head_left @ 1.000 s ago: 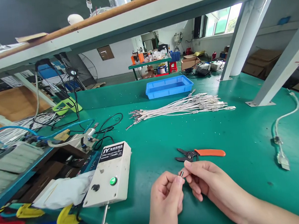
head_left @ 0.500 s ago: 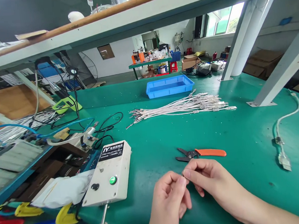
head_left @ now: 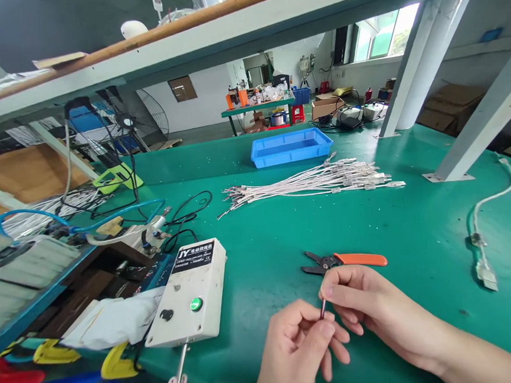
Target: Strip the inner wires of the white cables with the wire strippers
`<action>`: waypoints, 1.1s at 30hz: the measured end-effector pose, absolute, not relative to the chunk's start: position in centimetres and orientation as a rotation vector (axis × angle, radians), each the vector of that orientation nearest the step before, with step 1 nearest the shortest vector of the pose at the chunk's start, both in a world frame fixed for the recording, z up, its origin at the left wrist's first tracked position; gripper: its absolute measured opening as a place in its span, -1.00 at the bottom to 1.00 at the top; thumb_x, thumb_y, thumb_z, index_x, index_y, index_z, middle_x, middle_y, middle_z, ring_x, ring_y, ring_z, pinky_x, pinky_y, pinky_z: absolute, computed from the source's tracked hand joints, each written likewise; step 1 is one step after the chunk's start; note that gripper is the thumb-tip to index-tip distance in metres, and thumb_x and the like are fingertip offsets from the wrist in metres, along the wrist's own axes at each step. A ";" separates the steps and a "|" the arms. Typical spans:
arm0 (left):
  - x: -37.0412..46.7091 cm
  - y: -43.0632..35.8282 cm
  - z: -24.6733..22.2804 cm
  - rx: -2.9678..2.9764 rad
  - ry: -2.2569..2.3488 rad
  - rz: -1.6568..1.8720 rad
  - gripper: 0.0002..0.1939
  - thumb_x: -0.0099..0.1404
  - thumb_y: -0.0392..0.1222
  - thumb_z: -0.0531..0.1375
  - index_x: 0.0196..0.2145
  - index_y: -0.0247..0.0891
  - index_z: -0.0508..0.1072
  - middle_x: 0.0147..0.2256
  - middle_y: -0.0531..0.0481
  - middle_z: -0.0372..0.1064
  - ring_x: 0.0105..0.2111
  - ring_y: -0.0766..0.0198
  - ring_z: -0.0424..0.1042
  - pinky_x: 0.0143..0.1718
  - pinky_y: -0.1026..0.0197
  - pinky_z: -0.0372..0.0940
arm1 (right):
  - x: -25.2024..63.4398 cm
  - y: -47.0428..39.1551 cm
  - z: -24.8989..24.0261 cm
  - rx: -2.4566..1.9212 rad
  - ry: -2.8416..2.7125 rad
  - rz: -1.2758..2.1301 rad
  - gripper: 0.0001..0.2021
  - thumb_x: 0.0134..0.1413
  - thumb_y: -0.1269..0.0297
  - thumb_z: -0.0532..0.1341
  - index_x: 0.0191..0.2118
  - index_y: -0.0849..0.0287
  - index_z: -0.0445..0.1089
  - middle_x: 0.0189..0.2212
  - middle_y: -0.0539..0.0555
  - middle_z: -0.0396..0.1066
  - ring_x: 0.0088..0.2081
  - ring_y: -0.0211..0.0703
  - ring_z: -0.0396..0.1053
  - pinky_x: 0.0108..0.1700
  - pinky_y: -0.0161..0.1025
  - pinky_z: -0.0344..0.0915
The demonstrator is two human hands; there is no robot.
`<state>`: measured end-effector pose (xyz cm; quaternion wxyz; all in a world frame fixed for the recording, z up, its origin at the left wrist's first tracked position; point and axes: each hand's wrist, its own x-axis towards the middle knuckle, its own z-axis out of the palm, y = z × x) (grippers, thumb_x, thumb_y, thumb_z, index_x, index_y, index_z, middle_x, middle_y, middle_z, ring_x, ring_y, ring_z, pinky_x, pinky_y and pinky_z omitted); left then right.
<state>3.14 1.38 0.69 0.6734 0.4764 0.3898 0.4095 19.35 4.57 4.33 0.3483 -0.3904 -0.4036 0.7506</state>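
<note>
Close to the bench's front edge, my left hand (head_left: 299, 343) is closed, thumb against forefinger, on a thin cable whose dark wire end (head_left: 323, 309) sticks up from the pinch. My right hand (head_left: 366, 300) pinches the upper tip of those wires between thumb and forefinger. Most of the cable is hidden by the left hand. Just beyond my right hand lie wire strippers (head_left: 356, 259) with an orange handle, jaws spread and pointing left. To the left stands a white wire-twisting machine (head_left: 190, 298) with a lit green button and a rod at its front.
A bundle of white USB cables (head_left: 303, 182) lies across the bench, stripped ends leftward. Behind it sits a blue tray (head_left: 292, 154). One USB cable (head_left: 481, 251) lies at right near a shelf post (head_left: 460, 113). Black cords (head_left: 183, 220) and equipment crowd the left.
My hands have drawn slightly apart, so the dark wires now show between the fingertips. Both hands still pinch. The view has shifted a little.
</note>
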 end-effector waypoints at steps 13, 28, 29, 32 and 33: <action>3.4 2.4 1.0 0.817 0.913 0.971 -0.58 0.25 0.07 0.26 -0.50 -0.35 0.31 -0.68 0.08 0.24 -0.76 0.56 0.03 -0.72 0.42 -0.11 | 18.6 4.4 3.3 -1.125 -1.202 1.794 -0.60 0.12 -0.06 0.25 -0.43 0.25 0.37 -0.64 -0.03 0.26 -0.57 -0.33 0.09 -0.49 -0.32 0.06; 3.4 2.3 1.0 0.749 0.937 1.037 -0.51 0.15 0.11 0.32 -0.55 -0.30 0.20 -0.75 0.18 0.09 -0.77 0.58 -0.14 -0.73 0.41 -0.25 | 18.5 4.3 3.2 -1.072 -1.058 1.873 -0.53 0.13 -0.11 0.22 -0.43 0.29 0.45 -0.67 -0.03 0.17 -0.60 -0.33 0.09 -0.50 -0.32 0.06; 3.4 2.3 1.0 0.753 0.938 1.039 -0.51 0.15 0.12 0.32 -0.55 -0.29 0.19 -0.75 0.18 0.09 -0.77 0.58 -0.13 -0.73 0.41 -0.24 | 18.5 4.3 3.2 -1.074 -1.063 1.874 -0.53 0.13 -0.11 0.22 -0.42 0.29 0.45 -0.67 -0.03 0.17 -0.60 -0.33 0.08 -0.50 -0.32 0.06; 3.4 2.2 1.0 0.764 0.950 1.039 -0.50 0.14 0.12 0.32 -0.57 -0.29 0.19 -0.76 0.18 0.08 -0.78 0.56 -0.11 -0.74 0.41 -0.21 | 18.6 4.3 3.2 -1.073 -1.080 1.872 -0.53 0.14 -0.11 0.20 -0.44 0.28 0.43 -0.67 -0.03 0.17 -0.59 -0.33 0.08 -0.49 -0.31 0.07; 3.3 2.2 1.0 0.769 0.957 1.038 -0.51 0.14 0.12 0.32 -0.57 -0.29 0.20 -0.77 0.18 0.08 -0.78 0.56 -0.10 -0.75 0.41 -0.20 | 18.6 4.3 3.2 -1.077 -1.095 1.865 -0.53 0.15 -0.11 0.20 -0.45 0.27 0.42 -0.68 -0.04 0.17 -0.59 -0.33 0.07 -0.48 -0.31 0.07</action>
